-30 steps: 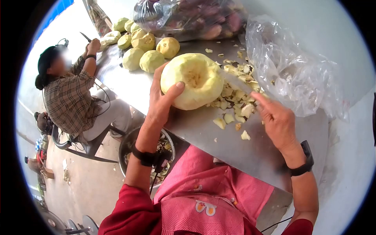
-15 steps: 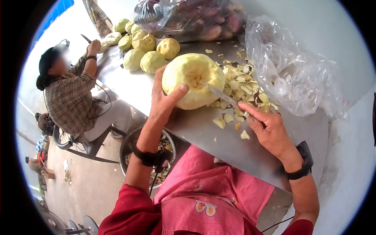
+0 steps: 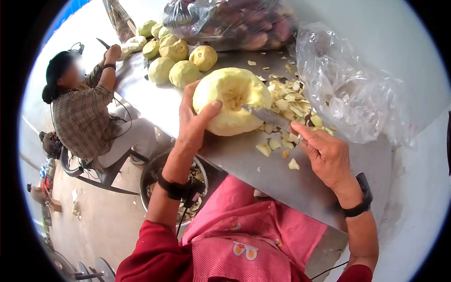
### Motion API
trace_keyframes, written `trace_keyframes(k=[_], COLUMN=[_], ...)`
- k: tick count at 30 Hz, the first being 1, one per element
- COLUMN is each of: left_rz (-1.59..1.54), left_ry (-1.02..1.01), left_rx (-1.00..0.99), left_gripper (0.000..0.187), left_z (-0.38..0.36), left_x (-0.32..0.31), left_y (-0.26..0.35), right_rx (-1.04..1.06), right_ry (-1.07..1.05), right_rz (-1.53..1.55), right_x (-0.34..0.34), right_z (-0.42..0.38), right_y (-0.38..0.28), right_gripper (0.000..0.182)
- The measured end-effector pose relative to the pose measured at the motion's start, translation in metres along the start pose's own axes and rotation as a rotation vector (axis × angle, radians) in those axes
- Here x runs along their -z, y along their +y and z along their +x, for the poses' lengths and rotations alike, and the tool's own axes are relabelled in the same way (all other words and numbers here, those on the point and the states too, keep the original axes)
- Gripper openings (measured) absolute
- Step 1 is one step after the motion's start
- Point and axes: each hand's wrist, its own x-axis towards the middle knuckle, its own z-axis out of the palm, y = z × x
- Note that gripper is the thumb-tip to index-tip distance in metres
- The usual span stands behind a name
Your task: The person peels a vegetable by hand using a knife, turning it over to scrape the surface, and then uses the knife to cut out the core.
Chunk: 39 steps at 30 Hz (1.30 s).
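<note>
A large peeled pale-yellow vegetable (image 3: 221, 115) has a hollow in the side that faces me. My left hand (image 3: 195, 115) grips its left side, the thumb resting near the hollow. In my right hand (image 3: 326, 155) is a knife (image 3: 268, 115), its index finger stretched along the blade's back end. The blade tip touches the vegetable at the lower right of the hollow. Peel scraps (image 3: 293, 101) lie on the metal table (image 3: 235, 160) just right of the vegetable.
Peeled round vegetables (image 3: 183, 74) sit at the back left, beside a bag of purple vegetables (image 3: 235, 26). An empty-looking clear plastic bag (image 3: 357, 103) lies at the right. A metal bowl (image 3: 143, 188) of scraps stands below the table. Another person (image 3: 82, 108) sits at the left holding a knife.
The knife blade has moved from the middle of the hollow to its lower right edge. My right hand has shifted slightly right and down. More of the hollow shows.
</note>
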Motion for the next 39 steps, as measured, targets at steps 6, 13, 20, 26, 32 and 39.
trace_keyframes(k=[6, 13, 20, 26, 32, 39], left_rz=[-0.004, -0.012, -0.004, -0.034, -0.050, 0.051], left_ry=[-0.006, -0.026, -0.073, -0.048, -0.058, -0.098], left_rx=[-0.034, -0.054, -0.033, 0.008, 0.025, -0.047], left_gripper=[0.071, 0.074, 0.080, 0.077, 0.073, 0.077], left_z=[-0.001, -0.002, 0.001, 0.001, 0.000, -0.001], left_x=[0.001, -0.001, -0.002, 0.000, 0.000, -0.001], left_y=[-0.001, 0.004, 0.004, 0.002, 0.003, 0.006], right_rx=[-0.017, 0.041, 0.058, -0.025, 0.042, 0.047], right_ry=[0.120, 0.001, 0.032, 0.125, 0.204, 0.243], right_rz=[0.095, 0.374, 0.314, 0.131, 0.118, 0.357], right_x=[0.001, 0.009, -0.003, -0.002, -0.010, -0.024], right_z=[0.002, 0.004, 0.002, 0.006, 0.006, 0.012], right_y=[0.008, 0.005, 0.005, 0.014, 0.014, 0.017], right_gripper=[0.042, 0.039, 0.044, 0.043, 0.042, 0.032])
